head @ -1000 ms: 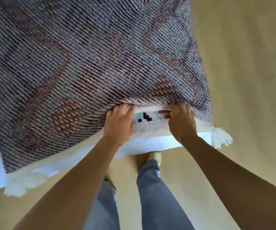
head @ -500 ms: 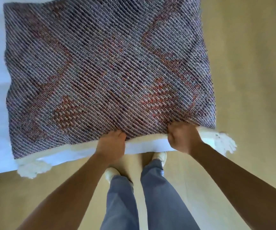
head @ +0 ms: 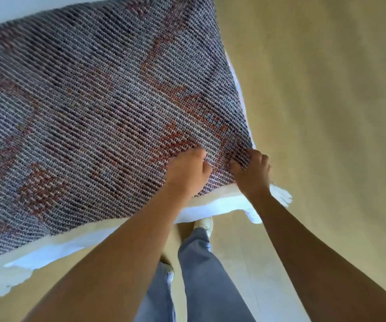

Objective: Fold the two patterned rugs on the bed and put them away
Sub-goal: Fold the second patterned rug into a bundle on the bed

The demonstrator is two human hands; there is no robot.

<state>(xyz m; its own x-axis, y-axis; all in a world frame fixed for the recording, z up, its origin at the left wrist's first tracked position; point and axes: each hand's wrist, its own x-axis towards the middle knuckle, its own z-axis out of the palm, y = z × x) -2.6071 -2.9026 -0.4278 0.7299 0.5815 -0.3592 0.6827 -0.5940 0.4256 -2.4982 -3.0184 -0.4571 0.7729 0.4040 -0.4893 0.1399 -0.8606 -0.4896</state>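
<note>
Head view: the fingers (head: 260, 158) of the right hand (head: 253, 175) curl round the near right corner of the rug (head: 99, 108), thumb on top. The left hand (head: 187, 173) just beside it is bunched on the weave, pinching a fold, I think, though blur hides the fingertips. The rug lies spread on the bed (head: 55, 249), its fringe (head: 280, 197) past the corner. It looks thick, floppy and grippy — likely weighty — so corners and edges are the best holds.

I see the rug (head: 94, 112) woven in fine diagonal ribs of grey, purple and white, with rust-red motifs across its near and right parts. Its fringe (head: 280, 196) at near right is white. The bed sheet (head: 212, 205) is white, the floor (head: 326, 112) tan, the trousers (head: 207, 275) grey-blue.
</note>
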